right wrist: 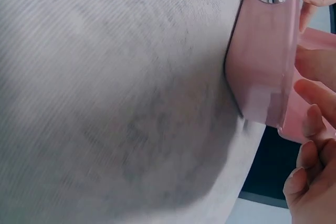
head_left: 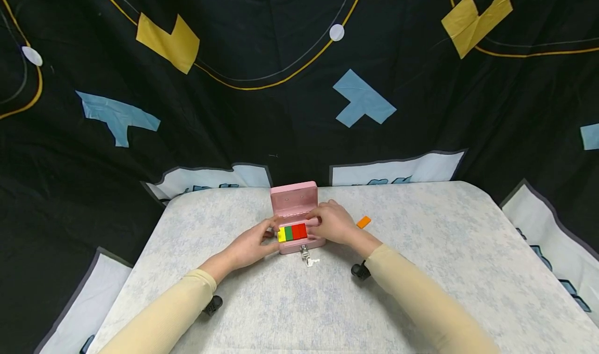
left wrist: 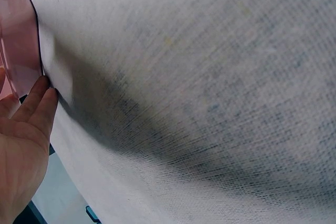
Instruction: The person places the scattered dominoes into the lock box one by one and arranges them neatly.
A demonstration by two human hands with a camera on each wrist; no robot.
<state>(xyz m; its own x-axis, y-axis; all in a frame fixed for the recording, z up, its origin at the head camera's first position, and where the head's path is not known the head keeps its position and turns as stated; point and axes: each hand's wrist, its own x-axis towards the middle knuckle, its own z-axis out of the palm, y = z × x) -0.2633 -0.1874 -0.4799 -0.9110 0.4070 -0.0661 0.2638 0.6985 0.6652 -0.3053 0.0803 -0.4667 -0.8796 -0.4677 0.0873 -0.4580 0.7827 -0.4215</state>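
A pink metal cash box [head_left: 290, 249] stands on the table with its lid [head_left: 294, 198] raised. Inside lies a row of coloured blocks: yellow [head_left: 282, 234], green [head_left: 288, 233] and red [head_left: 299, 231]. My left hand [head_left: 250, 245] is at the box's left side; its straight fingertips [left wrist: 39, 85] touch the outer wall in the left wrist view. Over the right end, my right hand [head_left: 334, 221] reaches in with loosely bent fingers [right wrist: 315, 95], beside the red end of the row. No block shows between those fingers, though the box wall hides part of them.
Keys [head_left: 310, 261] hang from the lock at the box's front. An orange block [head_left: 363, 222] lies on the patterned tablecloth [head_left: 290, 312], right of the box beyond my right wrist. A black decorated curtain [head_left: 281, 125] hangs behind the table.
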